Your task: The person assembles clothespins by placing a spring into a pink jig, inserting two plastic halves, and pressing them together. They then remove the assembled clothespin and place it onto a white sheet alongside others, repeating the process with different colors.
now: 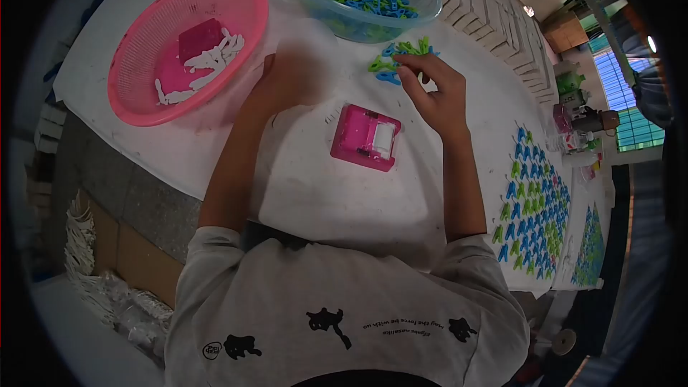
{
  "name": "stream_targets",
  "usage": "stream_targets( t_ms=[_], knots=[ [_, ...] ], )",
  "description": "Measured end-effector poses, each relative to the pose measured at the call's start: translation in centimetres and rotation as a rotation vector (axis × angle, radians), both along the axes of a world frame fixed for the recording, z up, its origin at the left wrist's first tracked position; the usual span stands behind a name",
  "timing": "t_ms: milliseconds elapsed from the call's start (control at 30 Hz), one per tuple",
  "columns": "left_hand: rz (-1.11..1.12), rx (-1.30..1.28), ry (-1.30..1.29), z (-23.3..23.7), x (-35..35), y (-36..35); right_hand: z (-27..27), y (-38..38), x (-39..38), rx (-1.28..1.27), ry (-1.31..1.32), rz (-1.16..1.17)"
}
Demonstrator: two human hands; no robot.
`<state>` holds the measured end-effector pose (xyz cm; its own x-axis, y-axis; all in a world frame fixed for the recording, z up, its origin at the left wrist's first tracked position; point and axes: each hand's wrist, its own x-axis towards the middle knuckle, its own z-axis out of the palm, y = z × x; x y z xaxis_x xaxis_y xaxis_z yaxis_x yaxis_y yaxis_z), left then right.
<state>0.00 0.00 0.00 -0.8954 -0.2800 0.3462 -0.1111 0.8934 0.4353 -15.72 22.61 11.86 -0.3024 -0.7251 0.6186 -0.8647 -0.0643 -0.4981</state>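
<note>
My right hand [438, 97] is over the near edge of a small pile of green and blue clothes pegs [387, 70]. Its thumb and index finger are slightly apart at the pile, and no peg shows clearly between them. Motion smears my left hand [295, 75], so its fingers and anything in them cannot be made out; it is between the pink basin and the pile. Below and between both hands, a pink block [352, 132] with a white piece [385, 139] on its right side lies on the white-covered table [315, 186].
At upper left, a pink basin [129, 79] holds white strips [215, 57] and a dark pink piece. A clear bowl [358, 29] of pegs stands at the back. Pegs lie in rows [534, 204] at right. Stacked white boxes [494, 25] line the back right edge.
</note>
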Motion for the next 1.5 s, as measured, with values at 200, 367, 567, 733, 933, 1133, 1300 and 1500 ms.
stream_targets(
  t_ms=[200, 367, 567, 733, 933, 1133, 1300, 1500],
  knots=[
    [-0.073, -0.11, 0.079, -0.9, -1.1, 1.7, -2.0, 3.1, -0.2, 0.146, -0.074, -0.035],
    [-0.017, -0.096, 0.007, -1.3, -1.5, 3.2, -3.6, 6.1, 0.0, 0.221, -0.12, -0.098],
    [-0.227, 0.009, 0.025, -0.3, -1.8, 2.8, -6.0, 7.1, 0.8, 0.045, -0.172, -0.209],
    [-0.428, 0.532, 0.144, 3.0, -1.5, 6.0, -4.6, 6.1, 3.0, 0.083, -0.119, -0.145],
    [-0.559, 0.335, 0.184, 4.6, -1.9, 10.3, -6.2, 6.8, 3.2, 0.125, -0.013, -0.041],
    [-0.464, 0.55, 0.31, 4.0, -1.5, 11.1, -5.7, 6.9, 3.0, 0.182, -0.111, 0.001],
    [-0.467, 0.4, 0.463, 2.9, -1.7, 11.1, -6.9, 6.2, 2.1, 0.145, -0.044, 0.057],
    [-0.426, 0.399, 0.529, 2.0, -1.9, 10.7, -8.3, 5.8, 2.6, 0.163, -0.227, -0.033]
  ],
)
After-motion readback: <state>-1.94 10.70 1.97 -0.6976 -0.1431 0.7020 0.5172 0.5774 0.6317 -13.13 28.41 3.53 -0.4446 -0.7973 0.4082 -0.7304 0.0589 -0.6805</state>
